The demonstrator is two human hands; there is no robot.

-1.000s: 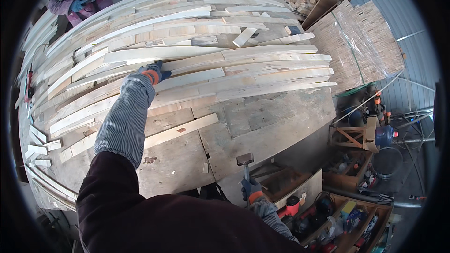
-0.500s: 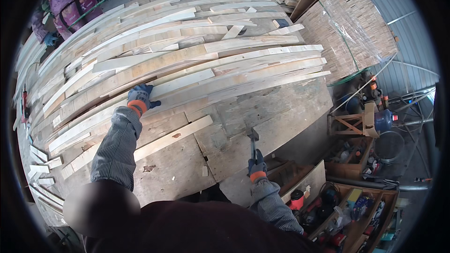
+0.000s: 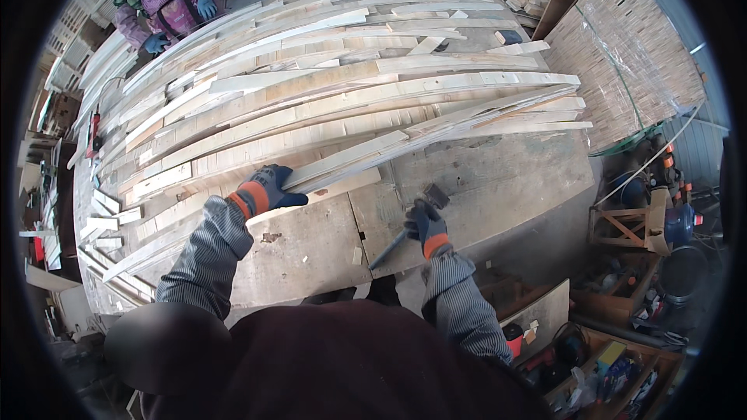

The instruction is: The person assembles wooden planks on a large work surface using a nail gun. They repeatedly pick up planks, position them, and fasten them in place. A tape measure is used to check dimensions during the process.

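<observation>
In a blue glove with an orange cuff, my left hand (image 3: pixel 270 187) is closed on the near edge of a long pale wooden strip (image 3: pixel 459 126). That strip lies tilted at an angle across other strips, a shorter piece (image 3: pixel 350 154) on or against it. My right hand (image 3: pixel 426 223), gloved alike, grips a hammer (image 3: pixel 389 249) close to its head. The head stands above the hand and the handle slants down to the left over the bench. Below the held strip lies a separate short board (image 3: pixel 331 186) on the worn plywood bench (image 3: pixel 498 179).
Long wooden strips (image 3: pixel 311 82) cover the bench's far side; short offcuts (image 3: pixel 105 222) lie at its left. A co-worker (image 3: pixel 167 4) in purple stands at the far left. A wrapped wood stack (image 3: pixel 622 62) rises at the right, with tool boxes (image 3: pixel 615 373) below.
My left hand has come nearer and swung the strip up off the others. My right hand has shifted its grip up to the hammer's head. The view has turned left.
</observation>
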